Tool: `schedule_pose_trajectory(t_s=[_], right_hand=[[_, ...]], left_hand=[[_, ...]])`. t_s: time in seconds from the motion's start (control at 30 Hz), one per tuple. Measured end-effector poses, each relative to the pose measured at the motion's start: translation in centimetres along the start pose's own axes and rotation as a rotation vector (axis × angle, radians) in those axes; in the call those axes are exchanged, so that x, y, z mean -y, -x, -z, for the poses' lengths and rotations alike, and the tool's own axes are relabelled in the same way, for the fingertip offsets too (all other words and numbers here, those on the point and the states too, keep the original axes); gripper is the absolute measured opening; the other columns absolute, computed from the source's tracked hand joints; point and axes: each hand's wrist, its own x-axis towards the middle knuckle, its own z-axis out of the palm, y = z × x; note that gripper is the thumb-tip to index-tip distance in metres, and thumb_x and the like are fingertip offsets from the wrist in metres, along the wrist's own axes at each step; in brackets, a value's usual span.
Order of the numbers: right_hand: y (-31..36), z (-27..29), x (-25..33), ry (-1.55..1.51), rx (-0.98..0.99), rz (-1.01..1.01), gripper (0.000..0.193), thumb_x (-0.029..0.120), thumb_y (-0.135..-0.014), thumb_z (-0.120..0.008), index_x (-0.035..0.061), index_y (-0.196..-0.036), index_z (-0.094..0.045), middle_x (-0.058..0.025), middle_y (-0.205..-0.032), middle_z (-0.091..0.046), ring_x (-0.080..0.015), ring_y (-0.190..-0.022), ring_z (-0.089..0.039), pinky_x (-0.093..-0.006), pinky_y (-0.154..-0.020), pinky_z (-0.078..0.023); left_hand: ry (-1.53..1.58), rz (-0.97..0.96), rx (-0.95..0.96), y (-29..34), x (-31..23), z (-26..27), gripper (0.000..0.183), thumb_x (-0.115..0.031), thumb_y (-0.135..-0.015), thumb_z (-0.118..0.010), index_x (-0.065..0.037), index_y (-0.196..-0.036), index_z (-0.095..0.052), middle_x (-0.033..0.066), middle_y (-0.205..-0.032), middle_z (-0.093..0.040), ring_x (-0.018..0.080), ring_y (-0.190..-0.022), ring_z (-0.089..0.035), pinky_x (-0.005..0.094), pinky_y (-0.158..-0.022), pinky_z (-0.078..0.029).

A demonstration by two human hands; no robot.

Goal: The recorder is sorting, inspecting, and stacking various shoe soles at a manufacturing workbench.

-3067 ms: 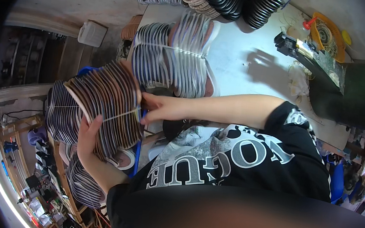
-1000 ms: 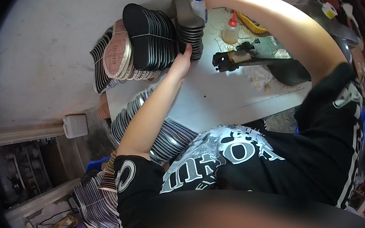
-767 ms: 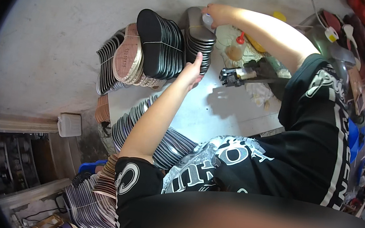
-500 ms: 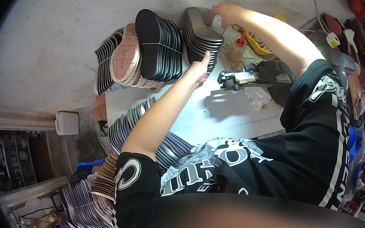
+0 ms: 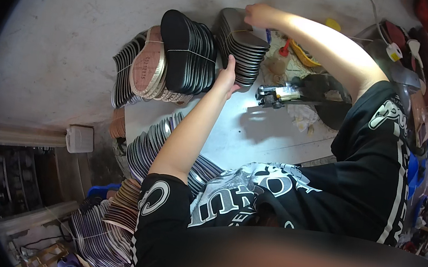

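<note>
A banded stack of dark grey shoe soles (image 5: 243, 50) stands at the back of the white table (image 5: 219, 134), against the wall. My left hand (image 5: 225, 81) cups the near lower left corner of this stack, thumb up and fingers curled beneath; part of the fingers is hidden. At its far top end my right hand (image 5: 259, 15) has its fingers bent over the edge. Just left is a banded stack of black soles (image 5: 184, 51), close to my left hand. A whitish object (image 5: 260, 33) shows partly behind the grey stack, below my right hand.
Pinkish-brown soles (image 5: 147, 68) lean farther left. A red-tipped bottle (image 5: 280, 62), a yellow basket (image 5: 303, 54) and a dark machine (image 5: 282, 93) stand on the right. More soles (image 5: 157, 145) line the table's left edge. A white jug (image 5: 80, 139) sits left of the table.
The dark grey stack has shifted slightly right and stands more squarely. My left hand has slid a little left and down along it; my right hand has come onto its top end.
</note>
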Motion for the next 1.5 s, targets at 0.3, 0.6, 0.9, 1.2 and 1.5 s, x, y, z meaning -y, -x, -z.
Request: schedule_pose_trajectory(t_s=[0.3,0.6,0.9,1.2,1.5], right_hand=[[1.6,0.9,2.3,0.304,0.183,-0.129,0.057,0.058,-0.087,-0.052,0.0087,-0.112,-0.068,-0.008,-0.119,-0.062,-0.0241,-0.122,-0.042,-0.045,-0.097,-0.032],[1.1,-1.3,4.8,-0.215,0.271,-0.086,0.083,0.072,-0.078,-0.053,-0.0047,-0.107,-0.064,-0.0223,-0.106,-0.066,-0.0335,-0.094,-0.065,-0.0481,-0.082,-0.051],[3.3,5.9,5.8,-0.658,0.518,-0.271,0.078,0.072,-0.072,-0.059,-0.0001,-0.102,-0.066,-0.012,-0.088,-0.069,-0.0224,-0.076,-0.069,-0.0355,-0.065,-0.056],[7.4,17.0,9.3,-0.97,0.129,0.033,0.071,0.056,-0.083,-0.06,-0.0038,-0.121,-0.056,-0.0121,-0.101,-0.068,-0.0191,-0.082,-0.068,-0.0317,-0.076,-0.055],[3.0,13.2,27.5,-1.774,0.297,0.35,0.057,0.051,-0.083,-0.059,-0.0006,-0.107,-0.06,-0.0127,-0.094,-0.067,-0.0176,-0.086,-0.065,-0.0305,-0.073,-0.053]], left_hand=[[0.025,-0.007,0.023,1.2,-1.0,0.0,0.101,-0.079,-0.081,-0.039,0.004,-0.138,-0.032,0.0169,-0.131,-0.051,0.0295,-0.118,-0.053,0.0521,-0.096,-0.041],[0.003,0.052,-0.093,0.7,-1.4,-0.3,0.12,-0.085,-0.072,-0.045,0.007,-0.142,-0.011,0.0174,-0.119,-0.056,0.0273,-0.105,-0.059,0.0452,-0.086,-0.048],[0.04,0.043,0.025,5.9,-6.0,-1.8,0.08,-0.075,-0.077,-0.054,-0.004,-0.114,-0.059,0.0059,-0.103,-0.065,0.0222,-0.093,-0.06,0.0403,-0.083,-0.045],[-0.136,-0.523,-0.194,19.1,-16.0,-0.4,0.072,-0.051,-0.084,-0.064,0.008,-0.122,-0.046,0.0182,-0.119,-0.057,0.0255,-0.103,-0.06,0.0436,-0.087,-0.052],[0.083,-0.887,-0.466,27.1,-21.8,16.5,0.058,-0.029,-0.085,-0.069,0.01,-0.12,-0.044,0.0176,-0.106,-0.061,0.0224,-0.091,-0.064,0.0329,-0.077,-0.055]])
